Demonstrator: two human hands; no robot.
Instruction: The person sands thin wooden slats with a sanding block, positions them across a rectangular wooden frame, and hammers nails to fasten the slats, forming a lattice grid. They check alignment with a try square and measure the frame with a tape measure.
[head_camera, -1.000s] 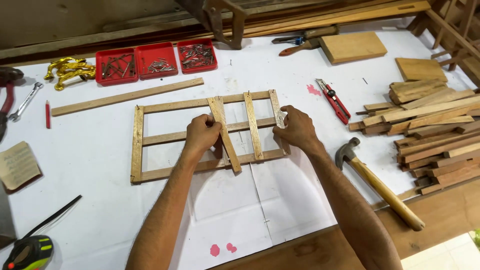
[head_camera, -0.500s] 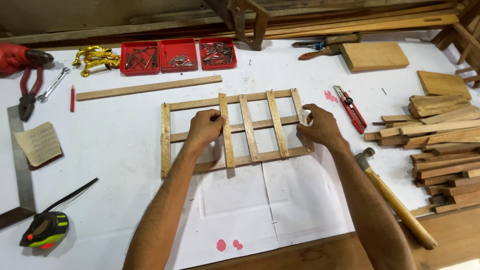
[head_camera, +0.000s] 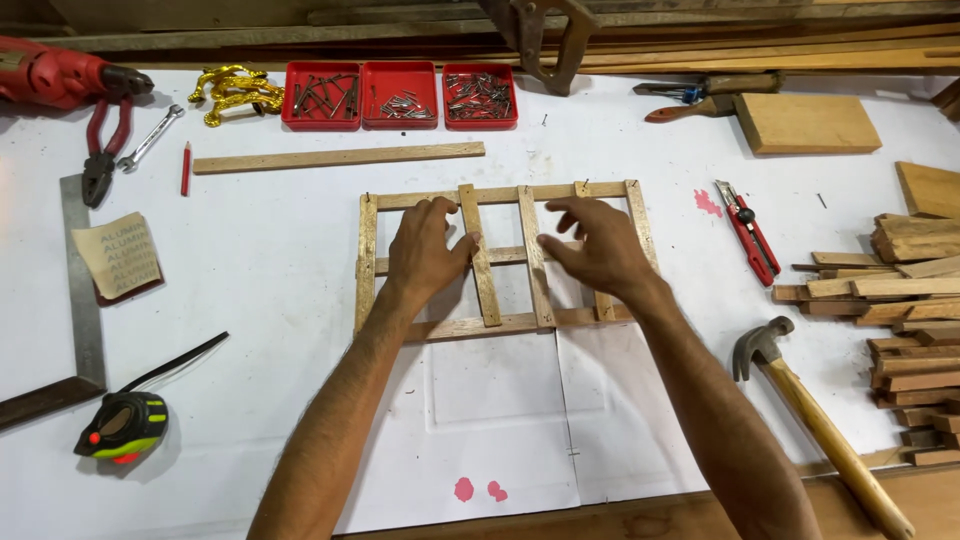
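The wooden frame (head_camera: 500, 255) lies flat mid-table on white paper (head_camera: 250, 290). The left hand (head_camera: 425, 250) rests open on its left slats; the right hand (head_camera: 595, 245) hovers, fingers spread loosely, over the right slats. A hammer (head_camera: 815, 425) lies to the right, red trays (head_camera: 400, 95) beyond.

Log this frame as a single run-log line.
left hand: on wooden slat frame | right hand: over frame's right slats, fingers spread | claw hammer: lying right of frame

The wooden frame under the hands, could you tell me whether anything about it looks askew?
Yes. On the wooden frame, the loose slat beside the left hand leans off parallel with its neighbours. The right hand rests over the right side.
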